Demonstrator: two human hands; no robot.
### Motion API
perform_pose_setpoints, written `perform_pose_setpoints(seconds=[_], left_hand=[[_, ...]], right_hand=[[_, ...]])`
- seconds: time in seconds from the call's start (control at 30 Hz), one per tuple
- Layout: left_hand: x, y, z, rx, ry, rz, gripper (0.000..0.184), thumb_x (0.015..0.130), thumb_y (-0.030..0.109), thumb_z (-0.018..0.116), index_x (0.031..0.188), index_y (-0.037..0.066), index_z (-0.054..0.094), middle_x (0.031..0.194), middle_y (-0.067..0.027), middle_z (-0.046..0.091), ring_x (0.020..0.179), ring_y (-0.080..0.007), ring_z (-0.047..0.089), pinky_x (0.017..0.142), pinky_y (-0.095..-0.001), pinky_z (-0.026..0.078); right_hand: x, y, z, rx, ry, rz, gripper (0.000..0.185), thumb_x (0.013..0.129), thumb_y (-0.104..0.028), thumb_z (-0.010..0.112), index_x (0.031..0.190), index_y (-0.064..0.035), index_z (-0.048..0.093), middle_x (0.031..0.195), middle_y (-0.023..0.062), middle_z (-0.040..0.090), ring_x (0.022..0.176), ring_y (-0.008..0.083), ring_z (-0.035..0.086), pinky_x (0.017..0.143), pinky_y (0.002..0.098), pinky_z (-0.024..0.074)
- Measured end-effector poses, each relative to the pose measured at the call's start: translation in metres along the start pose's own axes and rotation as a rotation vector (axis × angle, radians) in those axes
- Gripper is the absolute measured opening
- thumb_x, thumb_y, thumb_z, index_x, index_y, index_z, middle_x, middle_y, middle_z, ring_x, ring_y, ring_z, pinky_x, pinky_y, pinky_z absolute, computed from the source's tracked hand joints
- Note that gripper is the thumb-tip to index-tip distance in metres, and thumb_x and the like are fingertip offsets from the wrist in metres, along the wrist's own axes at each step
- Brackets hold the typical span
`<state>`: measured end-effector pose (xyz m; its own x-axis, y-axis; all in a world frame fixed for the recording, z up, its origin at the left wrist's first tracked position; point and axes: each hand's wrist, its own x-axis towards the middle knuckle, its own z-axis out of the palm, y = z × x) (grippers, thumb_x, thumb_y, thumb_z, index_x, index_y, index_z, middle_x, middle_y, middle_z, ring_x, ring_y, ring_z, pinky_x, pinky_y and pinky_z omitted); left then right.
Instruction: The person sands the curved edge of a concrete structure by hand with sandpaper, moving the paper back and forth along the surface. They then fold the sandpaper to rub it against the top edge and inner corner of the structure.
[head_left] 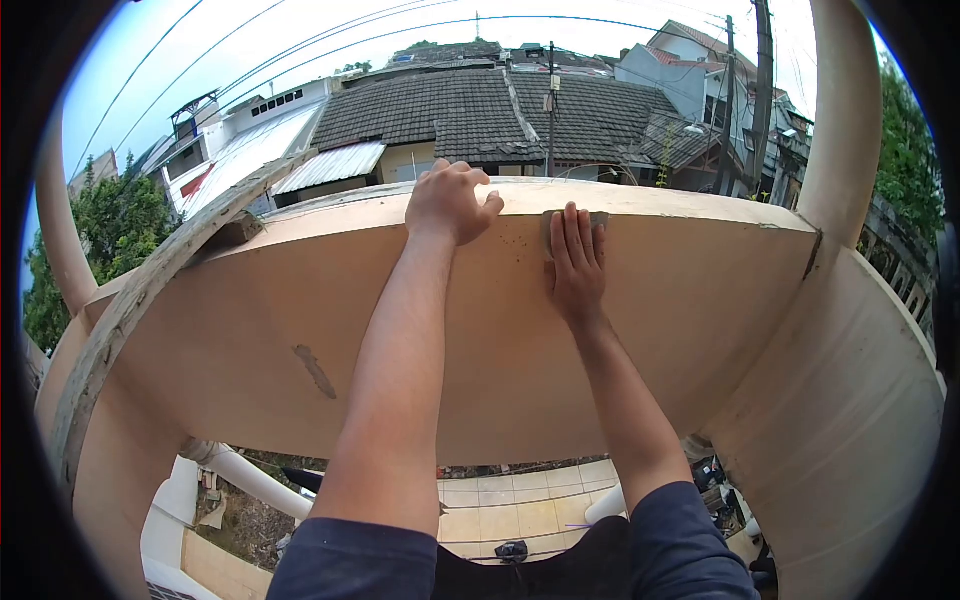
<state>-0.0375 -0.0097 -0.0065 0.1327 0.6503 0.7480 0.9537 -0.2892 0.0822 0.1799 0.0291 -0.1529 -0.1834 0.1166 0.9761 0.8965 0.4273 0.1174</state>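
My left hand (452,203) rests on the top edge of a peach-coloured wall (500,300), its fingers curled over the ledge; whether it holds anything is hidden. To its right, my right hand (577,262) lies with extended fingers over a flat greyish-green pad (550,238), pressing it against the wall face just below the top edge. Parts of the pad show beside and above the fingers. Small dark specks mark the wall between the two hands. Lower left on the same wall is a grey patch (316,371).
A long wooden plank (130,300) leans across the wall's left side. Round columns (845,120) stand at both sides. Tiled roofs (420,105), poles and overhead wires lie beyond. Far below are floor tiles (510,515) and pale pipes (255,482).
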Motion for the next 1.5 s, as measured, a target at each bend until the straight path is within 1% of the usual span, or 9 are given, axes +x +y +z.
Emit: perform_pose_setpoints(seconds=[0.27,0.47,0.53,0.67,0.9,0.97,1.1,1.3,1.5], left_hand=[[0.001,-0.002,0.002,0.012,0.012,0.021,0.033,0.091,0.038,0.070,0.111,0.015,0.082,0.116,-0.0043,0.077,0.118,-0.0257,0.065,0.109,-0.0420,0.052],[0.002,-0.002,0.002,0.014,0.026,0.028,0.033,0.092,0.037,0.069,0.113,0.015,0.081,0.117,-0.0042,0.076,0.120,-0.0254,0.064,0.112,-0.0412,0.049],[0.003,-0.003,0.004,0.045,0.028,0.035,0.035,0.091,0.038,0.069,0.115,0.015,0.081,0.119,-0.0043,0.076,0.121,-0.0254,0.063,0.114,-0.0413,0.047],[0.003,-0.004,0.004,0.008,0.021,0.033,0.035,0.091,0.038,0.069,0.115,0.016,0.081,0.120,-0.0042,0.076,0.121,-0.0255,0.063,0.115,-0.0421,0.046],[0.003,-0.002,0.002,0.071,0.018,0.036,0.039,0.093,0.040,0.068,0.123,0.017,0.078,0.125,-0.0046,0.074,0.125,-0.0252,0.062,0.116,-0.0422,0.046],[0.004,-0.002,0.005,0.043,0.018,0.018,0.040,0.093,0.040,0.068,0.124,0.017,0.077,0.126,-0.0047,0.074,0.126,-0.0251,0.061,0.116,-0.0422,0.046],[0.001,-0.004,0.002,0.061,-0.013,0.030,0.040,0.094,0.041,0.067,0.125,0.017,0.077,0.126,-0.0046,0.074,0.125,-0.0257,0.062,0.116,-0.0428,0.046],[0.002,-0.003,0.007,0.033,0.033,0.028,0.041,0.095,0.041,0.066,0.126,0.017,0.077,0.127,-0.0049,0.074,0.124,-0.0267,0.063,0.115,-0.0440,0.046],[0.003,-0.004,0.005,0.043,0.057,0.067,0.040,0.097,0.042,0.065,0.125,0.017,0.077,0.127,-0.0053,0.074,0.124,-0.0271,0.064,0.113,-0.0444,0.048]], right_hand=[[-0.005,-0.012,-0.005,0.048,-0.109,-0.249,0.064,0.104,-0.023,0.054,0.164,-0.0047,0.042,0.171,0.0116,0.043,0.159,0.0294,0.039,0.131,0.0550,0.0244],[-0.002,-0.016,0.005,0.018,0.234,0.350,0.066,0.097,-0.020,0.063,0.160,-0.0075,0.048,0.170,0.0094,0.044,0.160,0.0270,0.038,0.130,0.0532,0.0269],[-0.012,-0.018,-0.002,0.106,-0.110,-0.251,0.062,0.102,-0.021,0.059,0.161,-0.0071,0.048,0.170,0.0101,0.044,0.159,0.0304,0.038,0.131,0.0547,0.0245],[-0.001,-0.006,-0.004,0.224,0.151,0.177,0.061,0.100,-0.022,0.062,0.160,-0.0123,0.052,0.170,0.0054,0.046,0.159,0.0308,0.038,0.131,0.0545,0.0232],[-0.006,-0.004,-0.002,0.211,-0.163,-0.270,0.057,0.106,-0.021,0.057,0.161,-0.0071,0.049,0.169,0.0100,0.046,0.159,0.0360,0.037,0.130,0.0589,0.0210],[0.000,-0.003,-0.001,0.186,0.196,0.261,0.062,0.100,-0.018,0.062,0.160,-0.0117,0.051,0.169,0.0057,0.046,0.159,0.0319,0.038,0.130,0.0566,0.0244],[-0.009,-0.018,-0.012,0.170,-0.164,-0.197,0.064,0.097,-0.016,0.064,0.160,-0.0138,0.051,0.169,0.0037,0.047,0.159,0.0299,0.038,0.131,0.0549,0.0259],[0.011,-0.005,-0.010,0.142,0.171,0.174,0.060,0.096,-0.019,0.066,0.156,-0.0177,0.057,0.167,-0.0019,0.050,0.157,0.0233,0.042,0.130,0.0509,0.0299],[0.003,0.002,-0.008,0.106,-0.020,-0.196,0.051,0.105,-0.023,0.057,0.156,-0.0129,0.057,0.165,0.0035,0.053,0.157,0.0280,0.043,0.129,0.0548,0.0288]])
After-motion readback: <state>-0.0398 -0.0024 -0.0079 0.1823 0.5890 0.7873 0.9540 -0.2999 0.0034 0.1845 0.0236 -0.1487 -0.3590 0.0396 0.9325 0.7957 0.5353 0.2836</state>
